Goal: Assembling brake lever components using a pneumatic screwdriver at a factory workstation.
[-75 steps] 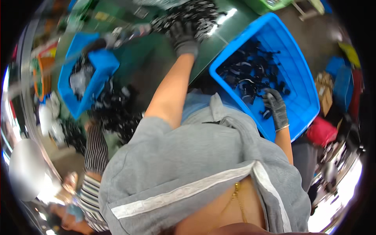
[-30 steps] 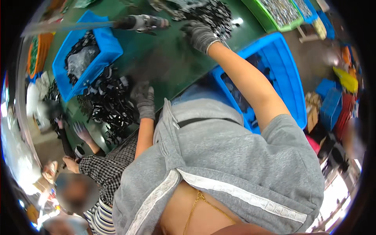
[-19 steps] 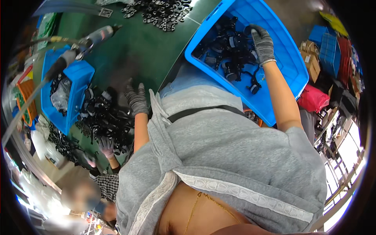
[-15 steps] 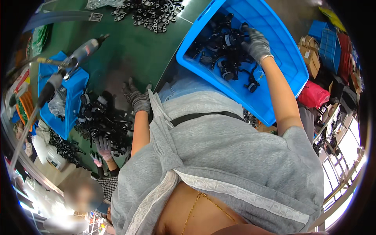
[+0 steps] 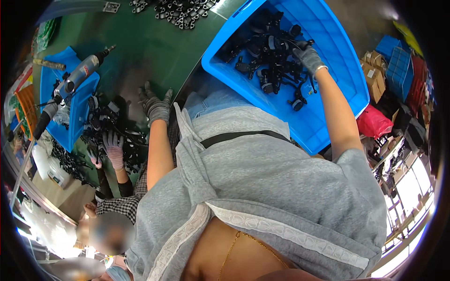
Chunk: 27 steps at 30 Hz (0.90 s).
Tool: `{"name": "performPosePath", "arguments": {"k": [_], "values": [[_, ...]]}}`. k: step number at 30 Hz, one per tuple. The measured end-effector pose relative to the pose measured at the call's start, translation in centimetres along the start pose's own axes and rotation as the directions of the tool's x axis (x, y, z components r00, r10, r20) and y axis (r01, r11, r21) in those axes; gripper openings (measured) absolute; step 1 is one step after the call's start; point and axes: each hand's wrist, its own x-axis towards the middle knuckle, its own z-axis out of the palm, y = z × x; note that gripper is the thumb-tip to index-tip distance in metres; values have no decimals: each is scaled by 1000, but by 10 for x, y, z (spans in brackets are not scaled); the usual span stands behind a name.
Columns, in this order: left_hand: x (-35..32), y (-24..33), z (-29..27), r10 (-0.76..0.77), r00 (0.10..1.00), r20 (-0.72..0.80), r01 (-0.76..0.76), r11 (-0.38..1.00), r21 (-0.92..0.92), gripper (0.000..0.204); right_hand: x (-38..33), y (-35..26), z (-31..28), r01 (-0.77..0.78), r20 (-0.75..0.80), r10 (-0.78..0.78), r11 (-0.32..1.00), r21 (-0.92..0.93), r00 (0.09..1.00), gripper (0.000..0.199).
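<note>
- At the far left of the frame a small blue bin (image 5: 75, 110) sits on the green worktop (image 5: 154, 51); a grey power screwdriver (image 5: 77, 77) hangs over it on a cable, its tip pointing to the upper right.
- Just right of that bin lies a heap of black parts (image 5: 110, 124), and a co-worker's hand (image 5: 112, 147) in a pale glove rests on it.
- The person's left hand (image 5: 154, 105), in a grey knit glove, lies near the worktop edge with fingers spread and loose, holding nothing.
- At the top centre a second scatter of small black pieces (image 5: 180, 9) lies on the worktop.
- The large blue crate (image 5: 328, 89) fills the upper right, tilted toward the person; the black plastic parts (image 5: 267, 51) are piled in its upper half.
- The right hand (image 5: 307, 56), also gloved in grey, reaches into that pile with fingers curled among the parts; whether it has one pinched I cannot tell.
- These parts look light, stiff and hard, with arms and clips that likely snag one another, so a pinch on one part's thick body should lift it cleanly.
- At the far right edge stand brown cardboard boxes (image 5: 375, 70), stacked blue crates (image 5: 398, 58) and a red bag (image 5: 372, 124); any labels are too small to make out.
</note>
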Motion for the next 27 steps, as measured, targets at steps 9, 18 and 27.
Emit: {"name": "performPosePath", "arguments": {"k": [9, 18, 27], "values": [[3, -3, 0, -18, 999, 30, 17, 999, 28, 103, -32, -41, 6, 64, -40, -64, 998, -11, 997, 38], [2, -28, -6, 77, 992, 102, -58, 982, -177, 81, -124, -89, -81, 165, -297, -100, 965, 203, 950, 34], [14, -12, -42, 29, 975, 219, 211, 168, -963, 63, -237, -283, -22, 727, 38, -727, 681, -84, 685, 29]]}}
